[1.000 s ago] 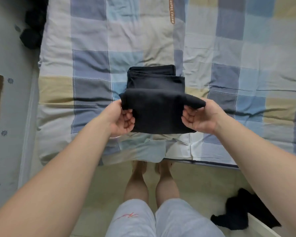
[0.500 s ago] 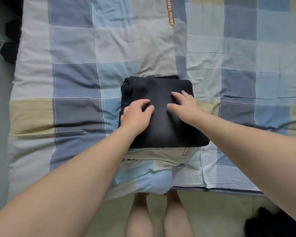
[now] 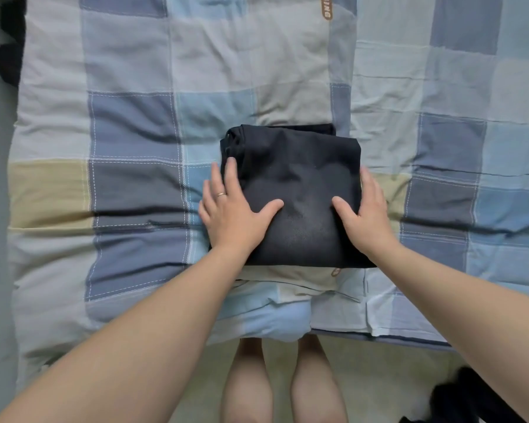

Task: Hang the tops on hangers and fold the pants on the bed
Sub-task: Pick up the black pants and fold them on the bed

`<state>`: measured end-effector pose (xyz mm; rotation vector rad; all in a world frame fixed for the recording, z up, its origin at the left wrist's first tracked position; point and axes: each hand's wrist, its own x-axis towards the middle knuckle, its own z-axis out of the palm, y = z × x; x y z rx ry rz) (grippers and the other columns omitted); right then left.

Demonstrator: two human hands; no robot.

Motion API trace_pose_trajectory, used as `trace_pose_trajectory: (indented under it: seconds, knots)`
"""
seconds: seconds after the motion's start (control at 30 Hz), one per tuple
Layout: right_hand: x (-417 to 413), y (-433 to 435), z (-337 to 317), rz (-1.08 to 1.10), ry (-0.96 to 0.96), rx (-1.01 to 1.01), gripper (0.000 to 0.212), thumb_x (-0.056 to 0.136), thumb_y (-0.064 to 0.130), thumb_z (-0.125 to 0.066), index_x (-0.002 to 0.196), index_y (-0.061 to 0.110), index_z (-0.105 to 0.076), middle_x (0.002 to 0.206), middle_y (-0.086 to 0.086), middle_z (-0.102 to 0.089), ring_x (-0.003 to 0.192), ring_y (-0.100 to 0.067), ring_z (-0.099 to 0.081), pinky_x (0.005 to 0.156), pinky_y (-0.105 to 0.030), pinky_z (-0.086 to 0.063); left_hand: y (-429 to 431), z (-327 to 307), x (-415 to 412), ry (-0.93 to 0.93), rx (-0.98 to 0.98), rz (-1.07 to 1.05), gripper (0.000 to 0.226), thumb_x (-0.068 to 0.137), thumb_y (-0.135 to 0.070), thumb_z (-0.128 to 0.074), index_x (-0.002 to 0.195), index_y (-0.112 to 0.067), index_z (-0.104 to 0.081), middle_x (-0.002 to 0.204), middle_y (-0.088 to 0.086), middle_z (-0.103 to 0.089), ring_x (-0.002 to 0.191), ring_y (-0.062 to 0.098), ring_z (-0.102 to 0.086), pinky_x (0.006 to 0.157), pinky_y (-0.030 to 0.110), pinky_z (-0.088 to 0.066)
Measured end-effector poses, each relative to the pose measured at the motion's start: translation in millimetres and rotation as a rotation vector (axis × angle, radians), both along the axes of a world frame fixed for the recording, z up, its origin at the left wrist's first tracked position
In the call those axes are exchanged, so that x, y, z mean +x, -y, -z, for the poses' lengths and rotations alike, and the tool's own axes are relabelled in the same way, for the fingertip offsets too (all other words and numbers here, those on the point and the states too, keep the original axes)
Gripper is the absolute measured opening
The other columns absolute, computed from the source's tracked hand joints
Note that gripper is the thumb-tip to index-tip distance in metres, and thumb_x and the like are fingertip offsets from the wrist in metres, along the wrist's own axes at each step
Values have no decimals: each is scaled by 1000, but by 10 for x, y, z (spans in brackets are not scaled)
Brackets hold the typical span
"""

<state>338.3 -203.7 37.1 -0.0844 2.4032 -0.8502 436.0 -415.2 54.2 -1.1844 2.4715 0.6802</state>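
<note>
- Pants [image 3: 297,184], dark and folded into a squarish bundle, lie on the bed [image 3: 129,132] between my two hands, close to its near edge.
- My left hand [image 3: 229,209] lies flat with straight fingers over the bundle's left side, thumb spread onto the top. My right hand [image 3: 367,212] lies flat along the right side, thumb likewise on top. Neither grips anything.
- Beyond my fingertips the far layers do not line up; one edge peeks out past the top fold. If I lift off quickly, I judge the soft cloth could spring back and the stack slump open.
- Pressing inward from both sides could bunch the middle into a ridge between my thumbs instead of flattening it.
- Under my wrists the bed cover is rumpled near the edge, so any drag toward me might tip the bundle onto the floor.
- Below my right forearm a dark garment [image 3: 464,398] lies on the floor, apparently not yet handled. I cannot tell whether it is a top or pants.
</note>
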Motion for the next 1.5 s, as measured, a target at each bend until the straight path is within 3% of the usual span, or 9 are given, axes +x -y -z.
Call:
trace_pose_trajectory:
  seconds: [0.13, 0.23, 0.5, 0.67, 0.77, 0.93, 1.1, 1.3, 1.5]
  knots:
    - [-41, -62, 35, 248, 308, -162, 72, 91, 41, -70, 152, 29, -33, 148, 12, -47, 135, -13, -47, 111, -33, -39, 177, 81, -62, 43, 380, -495, 131, 62, -75, -76, 159, -30, -1, 164, 3, -25, 146, 31, -35, 118, 50, -29]
    - [-157, -1, 89, 327, 487, -255, 40, 89, 40, -72, 124, 30, -56, 115, 19, -65, 107, -9, -65, 80, -24, -51, 240, 127, -76, 81, 483, -552, 128, 55, -76, -78, 155, -26, -17, 153, -1, -44, 135, 30, -47, 113, 48, -38]
    - [-220, -80, 34, 343, 568, -286, 46, 87, 42, -74, 127, 25, -58, 114, 9, -68, 101, -14, -68, 80, -32, -53, 183, -49, -72, 36, 716, -578, 75, 69, -53, -86, 130, -19, -61, 116, -2, -71, 100, 21, -69, 88, 36, -55]
    - [-124, -275, -234, 338, 654, -257, 54, 83, 48, -76, 128, 24, -57, 115, 5, -70, 90, -12, -73, 67, -26, -55, 36, -349, 51, 183, 960, -712, 65, 75, -43, -85, 129, -13, -63, 113, 8, -74, 100, 31, -72, 96, 46, -56]
    - [33, -466, -464, 345, 751, -234, 57, 81, 51, -77, 127, 23, -58, 113, 2, -72, 86, -14, -75, 65, -26, -57, -15, -583, 173, 326, 1101, -743, 50, 79, -43, -81, 119, -14, -70, 102, 9, -78, 84, 27, -76, 71, 37, -62]
    - [450, -783, -847, 542, 982, -306, 50, 83, 50, -74, 121, 18, -69, 106, -6, -77, 89, -23, -76, 65, -31, -60, -27, -892, 496, 424, 1275, -698, 34, 68, -41, -83, 89, -15, -84, 104, 8, -77, 82, 25, -77, 64, 35, -61]
    - [1022, -931, -1355, 833, 1186, -441, 40, 67, 51, -78, 85, 15, -83, 93, -7, -78, 75, -24, -76, 61, -37, -60, 34, -1270, 672, 470, 1380, -582, 50, 60, -40, -90, 102, -14, -82, 109, 8, -76, 90, 25, -75, 75, 36, -61]
    - [1639, -1049, -2173, 1031, 1144, -719, 40, 85, 39, -71, 115, 13, -73, 98, -4, -74, 80, -20, -73, 68, -32, -60, -17, -1859, 705, 510, 1426, -389, 49, 62, -40, -90, 103, -14, -81, 107, 9, -76, 91, 26, -75, 77, 37, -60]
    - [2184, -1261, -2865, 1198, 888, -926, 27, 88, 28, -67, 106, 9, -74, 88, -6, -75, 73, -20, -73, 61, -30, -58, -277, -2523, 676, 600, 1363, -112, 72, 48, -44, -98, 111, -14, -79, 118, 12, -73, 100, 28, -73, 83, 38, -58]
